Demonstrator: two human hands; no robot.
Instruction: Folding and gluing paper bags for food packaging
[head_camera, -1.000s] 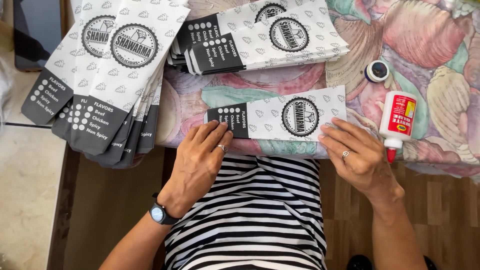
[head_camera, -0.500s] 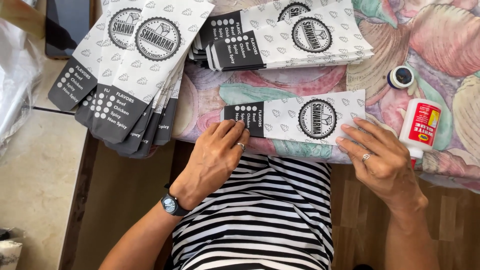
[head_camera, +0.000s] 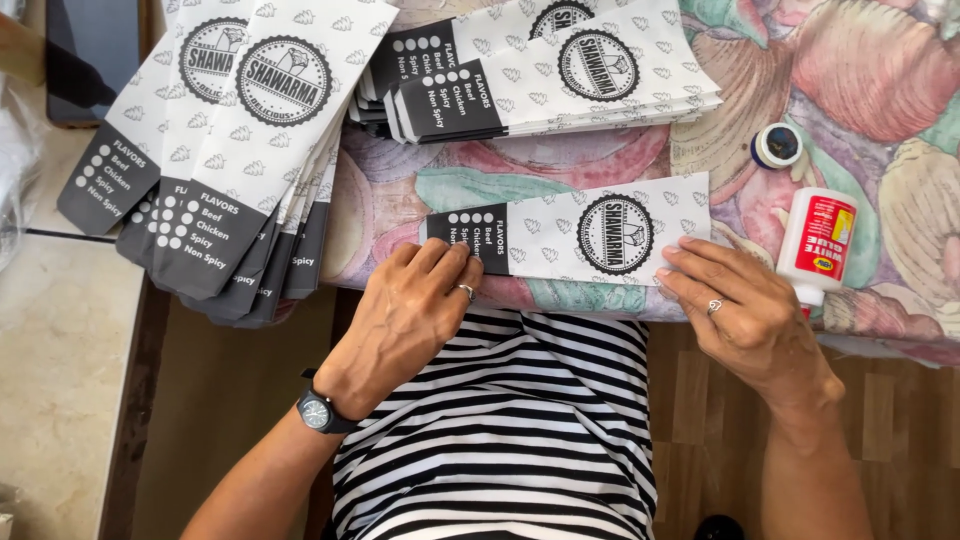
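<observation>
1. Paper bag (head_camera: 570, 240), white with a grey end panel and a round printed emblem, lies flat and crosswise at the near edge of the counter (head_camera: 880, 90), in the middle of the frame, on a cloth with a shell pattern.
2. The left hand (head_camera: 415, 310) rests on the bag's dark end. Its grip is spread flat, holding nothing, with the fingertips pressing down on the paper.
3. The right hand (head_camera: 745, 315) lies at the bag's other end, also flat and empty, with its fingers on the lower right corner.
4. A white glue bottle (head_camera: 818, 245) with a red label lies just right of that hand, and its dark cap (head_camera: 777, 145) sits apart above it.
5. A neat stack of bags (head_camera: 560, 70) lies at upper centre, and a fanned pile of bags (head_camera: 240, 140) hangs over the counter edge at upper left.
6. Judging by the flat hands and the uncapped bottle, the step in hand seems to be pressing a glued fold or seam closed.
7. The next move calls for even pressure along the whole edge, then lifting the bag without smearing it and laying it squarely on a pile.
</observation>
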